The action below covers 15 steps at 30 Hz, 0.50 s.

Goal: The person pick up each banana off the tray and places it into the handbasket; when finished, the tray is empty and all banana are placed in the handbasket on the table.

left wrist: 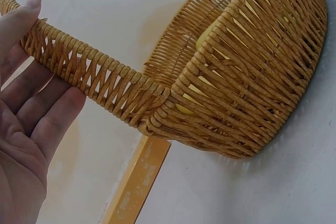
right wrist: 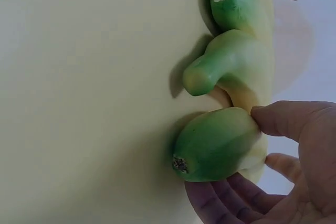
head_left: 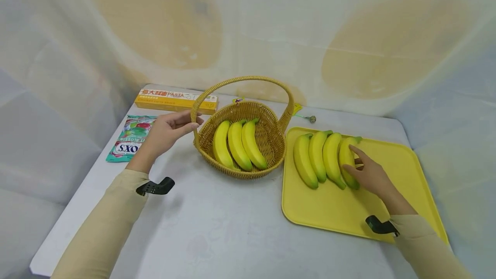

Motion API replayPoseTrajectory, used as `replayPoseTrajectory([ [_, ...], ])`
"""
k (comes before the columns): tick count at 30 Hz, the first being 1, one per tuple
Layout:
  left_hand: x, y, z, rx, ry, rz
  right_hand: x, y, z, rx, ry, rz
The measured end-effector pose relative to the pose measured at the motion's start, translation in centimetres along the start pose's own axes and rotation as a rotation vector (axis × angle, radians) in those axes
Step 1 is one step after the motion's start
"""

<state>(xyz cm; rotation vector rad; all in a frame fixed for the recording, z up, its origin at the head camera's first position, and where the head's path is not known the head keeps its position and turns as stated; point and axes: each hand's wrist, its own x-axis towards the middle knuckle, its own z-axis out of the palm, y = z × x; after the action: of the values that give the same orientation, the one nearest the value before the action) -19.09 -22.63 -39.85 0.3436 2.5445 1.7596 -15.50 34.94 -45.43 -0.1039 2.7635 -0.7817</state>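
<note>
While right hand [head_left: 370,175] grips it, banana [head_left: 347,162] lies lengthwise — stem away.

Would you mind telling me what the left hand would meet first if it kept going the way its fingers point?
The left hand already touches the basket handle; beyond it, probably the bananas in the basket.
</note>
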Motion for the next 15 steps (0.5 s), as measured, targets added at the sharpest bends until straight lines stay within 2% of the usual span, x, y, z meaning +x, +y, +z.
replayPoseTrajectory([
  [6,0.2,-0.1,0.0,-0.013,-0.014,0.009,-1.0,-1.0,-1.0,0.002,0.028,-0.026],
  [15,0.0,-0.2,-0.1,-0.006,-0.009,0.005,-2.8,-4.4,-2.6,-0.012,0.05,-0.153],
])
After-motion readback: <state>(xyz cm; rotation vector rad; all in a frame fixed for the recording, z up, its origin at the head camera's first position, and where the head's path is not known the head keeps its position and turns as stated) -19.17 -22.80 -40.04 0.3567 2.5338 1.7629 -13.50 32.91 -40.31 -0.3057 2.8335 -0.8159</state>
